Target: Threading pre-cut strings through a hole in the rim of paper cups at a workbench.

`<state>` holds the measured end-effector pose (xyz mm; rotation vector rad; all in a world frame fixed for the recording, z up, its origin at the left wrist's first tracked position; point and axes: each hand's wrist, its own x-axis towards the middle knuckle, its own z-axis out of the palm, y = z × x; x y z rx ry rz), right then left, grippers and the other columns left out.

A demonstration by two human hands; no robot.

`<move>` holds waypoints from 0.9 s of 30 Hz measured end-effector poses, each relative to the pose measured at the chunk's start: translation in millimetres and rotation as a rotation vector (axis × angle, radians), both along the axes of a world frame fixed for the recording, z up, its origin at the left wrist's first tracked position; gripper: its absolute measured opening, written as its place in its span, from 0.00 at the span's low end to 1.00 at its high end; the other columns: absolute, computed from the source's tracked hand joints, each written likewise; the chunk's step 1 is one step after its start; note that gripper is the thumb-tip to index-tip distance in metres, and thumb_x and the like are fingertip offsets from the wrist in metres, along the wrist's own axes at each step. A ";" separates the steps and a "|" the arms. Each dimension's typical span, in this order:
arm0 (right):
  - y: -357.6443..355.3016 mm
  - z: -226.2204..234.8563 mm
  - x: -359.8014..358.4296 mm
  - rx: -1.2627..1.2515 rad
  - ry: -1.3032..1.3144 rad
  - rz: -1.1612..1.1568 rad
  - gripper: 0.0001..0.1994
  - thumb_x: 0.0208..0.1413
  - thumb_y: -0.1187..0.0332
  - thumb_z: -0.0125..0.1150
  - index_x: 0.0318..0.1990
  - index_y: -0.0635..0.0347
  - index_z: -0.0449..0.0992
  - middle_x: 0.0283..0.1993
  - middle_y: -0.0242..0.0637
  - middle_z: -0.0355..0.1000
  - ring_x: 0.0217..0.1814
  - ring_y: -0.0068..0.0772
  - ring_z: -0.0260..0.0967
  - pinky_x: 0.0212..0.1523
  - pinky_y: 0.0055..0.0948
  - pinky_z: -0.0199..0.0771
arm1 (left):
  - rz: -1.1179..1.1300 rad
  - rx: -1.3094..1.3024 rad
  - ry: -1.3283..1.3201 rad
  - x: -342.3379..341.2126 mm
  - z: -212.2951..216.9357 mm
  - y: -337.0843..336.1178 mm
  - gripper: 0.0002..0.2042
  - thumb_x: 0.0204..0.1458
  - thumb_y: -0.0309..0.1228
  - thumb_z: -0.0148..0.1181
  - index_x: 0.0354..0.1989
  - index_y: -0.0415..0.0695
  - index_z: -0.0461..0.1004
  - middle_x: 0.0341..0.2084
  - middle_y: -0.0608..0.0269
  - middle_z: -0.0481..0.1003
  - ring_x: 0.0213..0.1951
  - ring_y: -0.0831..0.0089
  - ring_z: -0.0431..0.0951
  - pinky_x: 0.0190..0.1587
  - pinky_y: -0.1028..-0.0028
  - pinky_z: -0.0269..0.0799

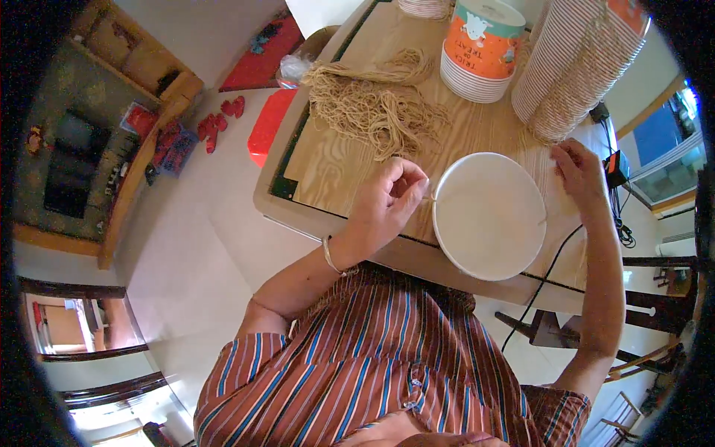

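Note:
A round white paper bucket [488, 216] stands with its open mouth toward me at the table's near edge. A short bit of tan cord [431, 197] shows at its left rim, and my left hand [395, 195] is closed in a pinch on that cord. Another small cord end [543, 222] pokes through the bucket's right inner wall. My right hand [578, 167] is apart from the bucket, to its right, just below the tall stack of buckets. Its fingers are curled together, and whatever is in them is too small to tell.
A tangled heap of tan cords [372, 104] lies on the wooden tabletop [328, 179]. Behind are a short stack of orange-and-teal buckets [480, 56] and a tall leaning stack [570, 67] draped with cords. A black cable [555, 257] crosses the table's near right edge. A red stool [269, 127] is at left.

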<state>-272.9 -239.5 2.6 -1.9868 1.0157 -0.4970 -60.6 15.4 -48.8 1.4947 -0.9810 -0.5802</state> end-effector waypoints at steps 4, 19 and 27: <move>49.0 28.6 -25.2 -0.442 0.264 0.124 0.11 0.53 0.66 0.64 0.27 0.61 0.70 0.23 0.36 0.67 0.20 0.30 0.62 0.22 0.31 0.64 | -0.054 0.051 -0.177 -7.6 10.4 0.7 0.08 0.53 0.29 0.62 0.37 0.39 0.71 0.24 0.64 0.73 0.26 0.82 0.72 0.28 0.78 0.69; 62.4 16.4 -34.7 0.108 0.340 0.112 0.17 0.57 0.62 0.59 0.23 0.67 0.75 0.14 0.36 0.69 0.13 0.24 0.65 0.16 0.30 0.65 | -0.064 0.258 -0.198 -15.0 34.5 -4.9 0.08 0.53 0.31 0.62 0.29 0.39 0.73 0.18 0.62 0.73 0.22 0.80 0.71 0.26 0.74 0.68; 71.5 47.9 -31.0 0.511 0.259 0.117 0.11 0.54 0.70 0.62 0.24 0.68 0.75 0.17 0.36 0.71 0.15 0.24 0.67 0.14 0.26 0.69 | -0.088 0.128 -0.249 -3.5 43.1 -3.7 0.10 0.52 0.33 0.60 0.28 0.39 0.71 0.19 0.54 0.75 0.22 0.61 0.77 0.27 0.65 0.71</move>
